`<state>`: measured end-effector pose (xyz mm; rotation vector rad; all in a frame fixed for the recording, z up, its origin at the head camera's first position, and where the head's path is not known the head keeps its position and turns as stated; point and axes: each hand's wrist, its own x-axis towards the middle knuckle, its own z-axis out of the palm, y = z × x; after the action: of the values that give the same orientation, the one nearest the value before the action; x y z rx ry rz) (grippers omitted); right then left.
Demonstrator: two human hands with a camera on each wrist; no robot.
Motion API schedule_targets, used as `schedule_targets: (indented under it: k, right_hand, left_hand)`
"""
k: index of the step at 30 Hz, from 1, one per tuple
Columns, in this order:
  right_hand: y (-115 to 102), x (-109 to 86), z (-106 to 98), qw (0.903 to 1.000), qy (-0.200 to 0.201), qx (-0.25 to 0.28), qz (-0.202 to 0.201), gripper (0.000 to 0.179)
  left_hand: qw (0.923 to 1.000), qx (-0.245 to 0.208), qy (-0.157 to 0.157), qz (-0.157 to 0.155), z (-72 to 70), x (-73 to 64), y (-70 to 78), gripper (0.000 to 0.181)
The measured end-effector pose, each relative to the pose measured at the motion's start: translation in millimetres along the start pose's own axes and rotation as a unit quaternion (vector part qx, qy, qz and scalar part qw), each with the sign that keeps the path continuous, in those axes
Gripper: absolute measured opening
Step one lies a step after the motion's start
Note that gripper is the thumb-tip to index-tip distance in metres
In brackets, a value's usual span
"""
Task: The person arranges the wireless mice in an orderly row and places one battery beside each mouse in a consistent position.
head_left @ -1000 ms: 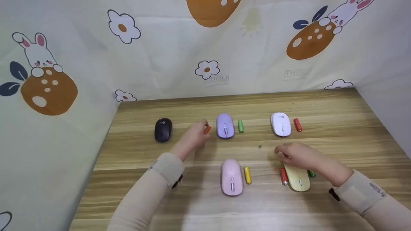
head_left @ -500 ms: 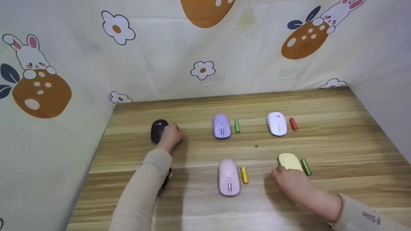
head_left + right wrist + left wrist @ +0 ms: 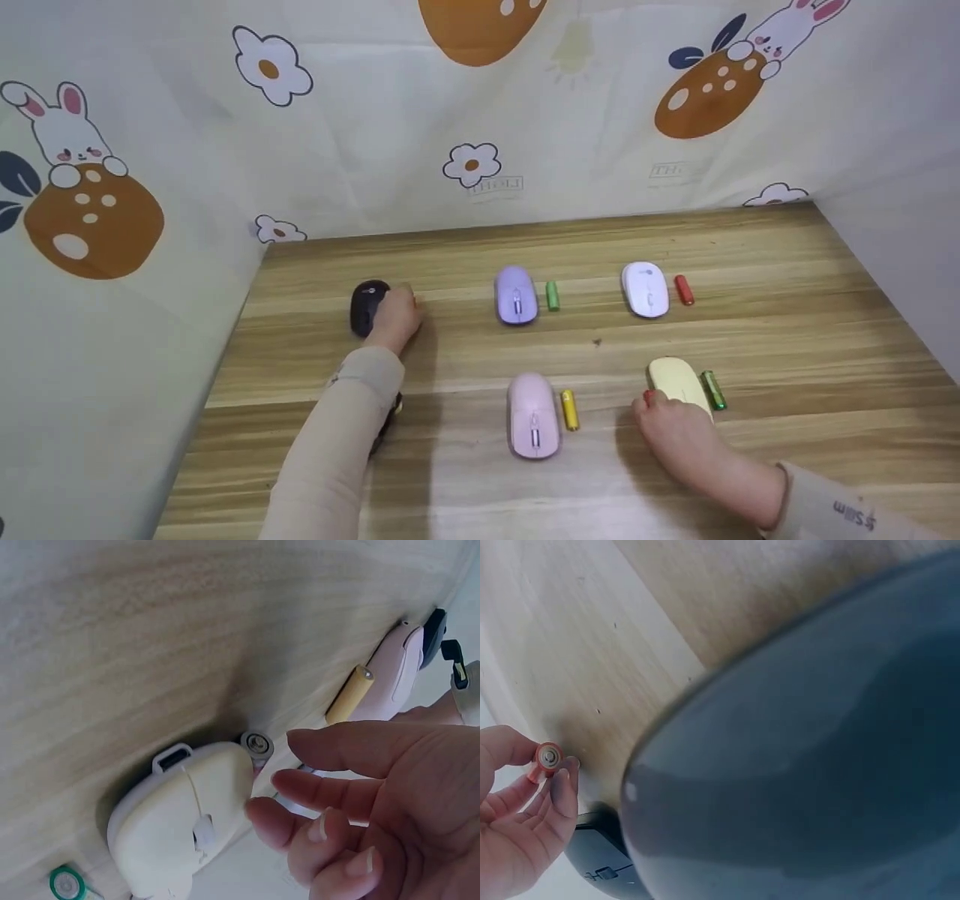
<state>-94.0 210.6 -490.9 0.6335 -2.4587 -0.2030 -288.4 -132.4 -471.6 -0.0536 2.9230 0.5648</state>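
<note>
At the back left, my left hand [image 3: 395, 316] is beside a black mouse [image 3: 363, 306] and partly covers it. Its thumb and fingers pinch an orange-red battery [image 3: 548, 757], end facing the left wrist camera. A large dark rounded body [image 3: 795, 750], close up, fills much of that view. My right hand [image 3: 686, 435] is over the front of a cream-yellow mouse [image 3: 671, 375]. In the right wrist view, a red battery's pale end [image 3: 257, 744] shows at this mouse's edge, just beyond the parted thumb and fingertips. In the head view, the red battery [image 3: 649, 395] is mostly hidden by the hand.
A purple mouse [image 3: 516, 295] has a light green battery [image 3: 553, 295] beside it, and a white mouse [image 3: 645, 289] a red one. In front lie a pink mouse [image 3: 534, 416] and a yellow battery [image 3: 570, 410]. A dark green battery [image 3: 713, 390] lies right of the cream-yellow mouse.
My left hand has carried the orange-red battery left to the black mouse, then stayed almost still. My right hand has come forward from the cream-yellow mouse's back end to its front left side.
</note>
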Motion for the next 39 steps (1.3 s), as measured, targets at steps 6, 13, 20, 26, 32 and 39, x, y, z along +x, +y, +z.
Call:
schedule_targets:
  k: [6, 13, 20, 26, 32, 39]
  right_hand:
    - [-6, 0.2, 0, 0.9993, -0.036, 0.004, 0.007, 0.015]
    - [-11, 1.4, 3, 0.9981, -0.061, 0.004, 0.011, 0.019]
    - [-13, 3.6, 7, 0.9981, -0.059, -0.003, 0.018, 0.013]
    - [-10, 6.7, 7, 0.9963, -0.079, 0.023, 0.025, 0.017]
    - [-6, 15.4, 6, 0.9808, -0.153, 0.093, 0.078, 0.017]
    - [-4, 23.1, 10, 0.9723, -0.172, 0.121, 0.103, 0.019]
  left_hand:
    - [0.9998, 0.021, -0.003, 0.0, 0.9, 1.0, -2.8, 0.018]
    - [0.9992, 0.039, -0.006, -0.007, 1.5, -0.2, -0.6, 0.021]
    - [0.9988, 0.047, 0.01, -0.006, 2.5, -1.3, 0.1, 0.02]
    - [0.9985, 0.05, 0.003, -0.023, 3.3, 1.8, 2.2, 0.021]
    - [0.9983, 0.051, 0.002, -0.027, 3.5, 2.4, 3.2, 0.023]
    - [0.9983, 0.052, 0.012, -0.026, 6.9, 1.4, 2.8, 0.022]
